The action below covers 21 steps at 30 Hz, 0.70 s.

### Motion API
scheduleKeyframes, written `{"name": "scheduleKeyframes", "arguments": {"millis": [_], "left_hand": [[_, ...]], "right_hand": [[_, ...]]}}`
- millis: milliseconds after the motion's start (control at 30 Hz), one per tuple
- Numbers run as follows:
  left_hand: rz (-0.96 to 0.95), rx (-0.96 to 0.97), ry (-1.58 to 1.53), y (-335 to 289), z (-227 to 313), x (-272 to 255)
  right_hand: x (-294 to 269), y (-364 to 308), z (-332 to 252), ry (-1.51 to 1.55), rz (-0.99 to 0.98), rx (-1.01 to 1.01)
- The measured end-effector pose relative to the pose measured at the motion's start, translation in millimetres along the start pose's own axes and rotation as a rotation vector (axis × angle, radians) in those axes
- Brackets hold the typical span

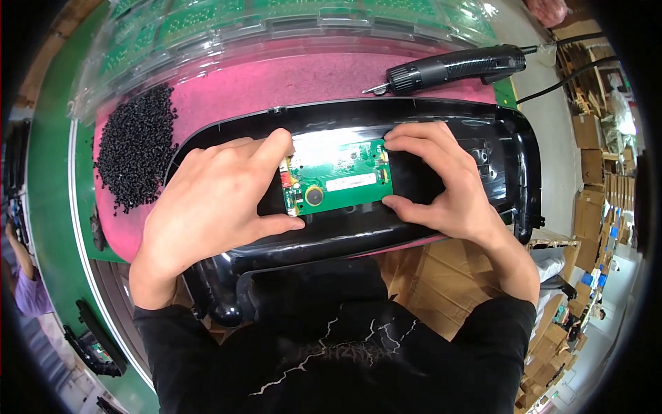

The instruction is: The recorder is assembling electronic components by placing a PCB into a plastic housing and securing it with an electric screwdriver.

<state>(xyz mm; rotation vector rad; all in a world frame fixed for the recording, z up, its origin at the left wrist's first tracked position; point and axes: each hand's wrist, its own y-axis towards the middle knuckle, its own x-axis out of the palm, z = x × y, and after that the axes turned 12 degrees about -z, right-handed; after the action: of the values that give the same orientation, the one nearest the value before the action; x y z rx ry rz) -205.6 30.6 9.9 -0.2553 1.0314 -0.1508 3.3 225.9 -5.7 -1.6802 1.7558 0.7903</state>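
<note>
green circuit board (338,176) lying crosswise, both hands (214,200) gripping

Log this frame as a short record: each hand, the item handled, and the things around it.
left hand: fingers grip the left edge of the green circuit board
right hand: fingers pinch the board's right edge, top and bottom
board: lies flat in the black plastic housing
housing: rests on the pink mat
loose parts: pile of small black screws on the mat, left of the housing
tool: black electric screwdriver lying behind the housing
rear: clear trays of green boards
</note>
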Motion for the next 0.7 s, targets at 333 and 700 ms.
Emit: {"name": "scheduleKeyframes", "arguments": {"millis": [333, 700], "left_hand": [[-0.044, -0.008, -0.044, -3, 2, -5], [-0.038, 0.026, -0.051, -13, 3, -9]], "right_hand": [[-2, 1, -4, 0.000, -0.017, 0.006], [-2, 5, -14, -0.029, -0.035, 0.031]]}}
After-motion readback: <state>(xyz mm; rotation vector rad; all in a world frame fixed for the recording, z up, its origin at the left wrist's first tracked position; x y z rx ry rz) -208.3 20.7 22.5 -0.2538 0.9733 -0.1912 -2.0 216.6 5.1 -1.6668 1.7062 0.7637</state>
